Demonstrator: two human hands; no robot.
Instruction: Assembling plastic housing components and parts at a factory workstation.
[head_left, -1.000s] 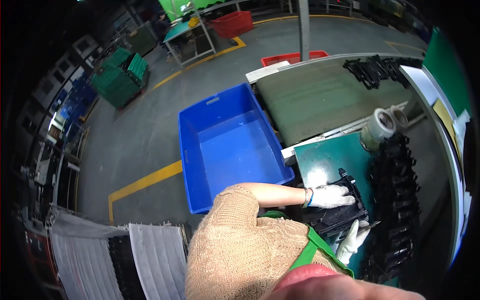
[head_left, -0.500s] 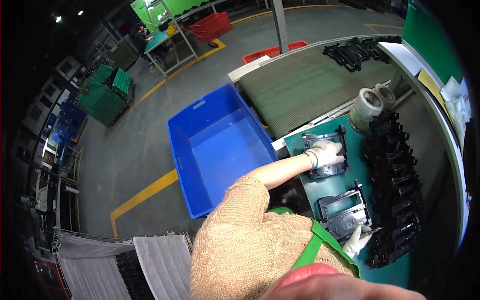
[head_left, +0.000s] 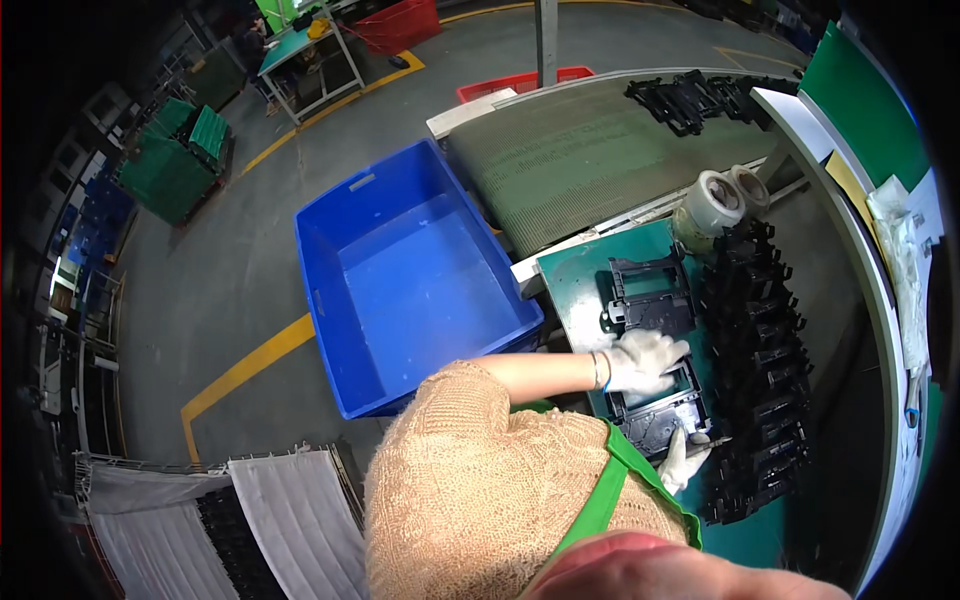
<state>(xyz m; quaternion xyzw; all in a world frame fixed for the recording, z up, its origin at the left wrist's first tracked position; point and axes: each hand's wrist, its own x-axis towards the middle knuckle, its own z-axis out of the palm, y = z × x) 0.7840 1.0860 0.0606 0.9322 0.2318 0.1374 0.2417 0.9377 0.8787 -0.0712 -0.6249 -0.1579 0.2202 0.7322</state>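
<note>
Two black plastic frames lie on the green tabletop, the far frame beyond the near frame. My left hand, in a white glove, is over the upper part of the near frame, fingers stretched out and partly spread. It hides part of that frame's opening; whether it touches cannot be told. My right hand, also gloved, is closed at the near frame's lower right corner. From its fingers a slim, dark pointed tool sticks out to the right; its exact kind is too small to tell.
A long pile of black plastic parts runs along the table's right side. Rolls of clear film stand at its far end. Left of the table is a blue bin; beyond lies a conveyor belt with more black parts.
My left hand has left the far frame and come nearer, over the near frame. My right hand stays at that frame's corner with the tool. The whole view has shifted slightly.
</note>
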